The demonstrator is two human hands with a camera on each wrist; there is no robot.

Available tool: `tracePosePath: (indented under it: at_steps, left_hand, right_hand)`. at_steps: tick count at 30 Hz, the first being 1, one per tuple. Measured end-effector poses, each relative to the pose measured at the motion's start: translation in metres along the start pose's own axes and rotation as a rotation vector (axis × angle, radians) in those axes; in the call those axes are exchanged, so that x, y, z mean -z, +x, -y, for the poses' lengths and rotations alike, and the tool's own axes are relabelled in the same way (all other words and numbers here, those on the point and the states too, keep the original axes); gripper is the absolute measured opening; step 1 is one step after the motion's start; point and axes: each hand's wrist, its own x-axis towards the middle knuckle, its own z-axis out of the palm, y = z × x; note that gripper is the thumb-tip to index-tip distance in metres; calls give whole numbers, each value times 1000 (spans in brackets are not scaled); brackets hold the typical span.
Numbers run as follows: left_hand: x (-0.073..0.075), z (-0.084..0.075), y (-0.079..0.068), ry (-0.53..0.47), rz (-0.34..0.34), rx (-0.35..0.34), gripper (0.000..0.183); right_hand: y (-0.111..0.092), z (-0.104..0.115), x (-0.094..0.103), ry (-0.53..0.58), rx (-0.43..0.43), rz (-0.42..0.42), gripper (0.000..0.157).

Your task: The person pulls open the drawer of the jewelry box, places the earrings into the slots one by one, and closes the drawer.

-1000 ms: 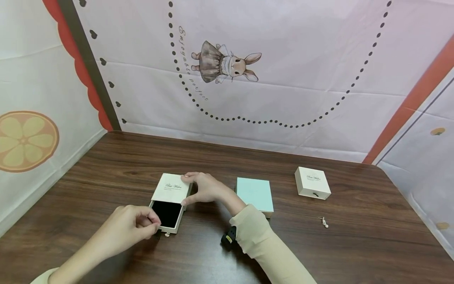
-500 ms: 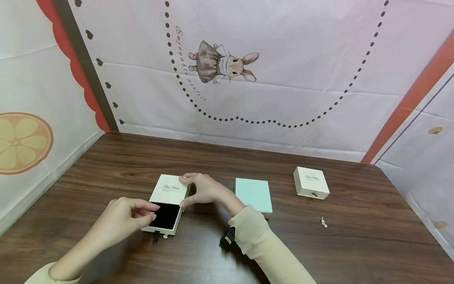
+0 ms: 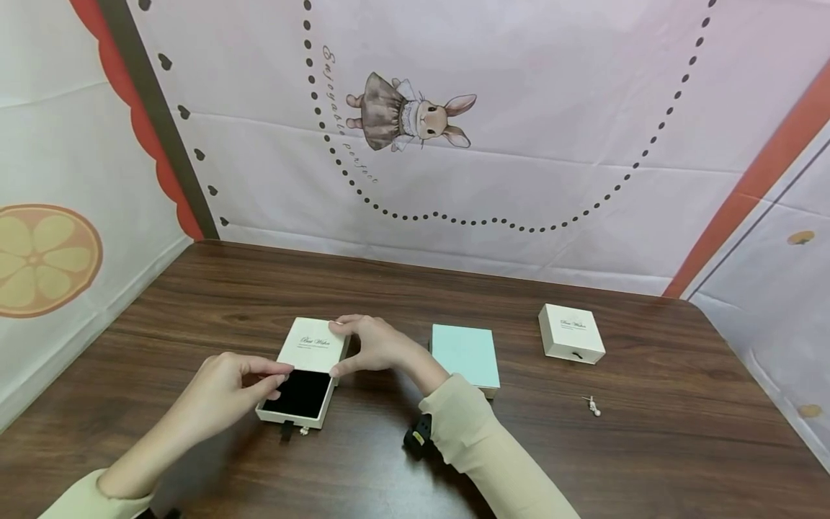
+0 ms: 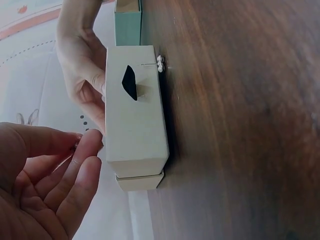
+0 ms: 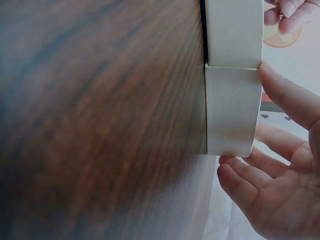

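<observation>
A small cream drawer-style jewelry box (image 3: 313,344) lies at the left, its black-lined drawer (image 3: 308,422) pulled out toward me. My right hand (image 3: 372,347) grips the box's cover from the right, thumb at the near edge, fingers toward the back. Over the drawer's left side, my left hand (image 3: 227,393) pinches a tiny shiny piece (image 5: 281,16) that looks like an earring, mostly hidden by the fingertips. Just in front of the drawer, beside its black pull tab (image 3: 286,431), an earring (image 4: 160,63) lies on the table.
Right of my right hand sits a mint-green box (image 3: 465,355). Farther right stands another cream box (image 3: 572,334), shut, with a pearl-drop earring (image 3: 593,406) in front of it on the wooden table (image 3: 681,404). A printed cloth (image 3: 519,144) hangs behind.
My left hand has risen from the drawer's front-left corner to above its lining, uncovering the pull tab. My right hand stays on the cover.
</observation>
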Motion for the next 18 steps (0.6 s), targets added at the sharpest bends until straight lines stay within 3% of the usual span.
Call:
tracePosePath:
  at_steps: [4, 18]
  left_hand:
    - [0, 1, 1, -26, 16, -2, 20]
    - [1, 3, 2, -70, 42, 21, 10]
  right_hand:
    - [0, 0, 0, -10, -3, 5, 76]
    - [-1, 1, 0, -18, -5, 10, 76]
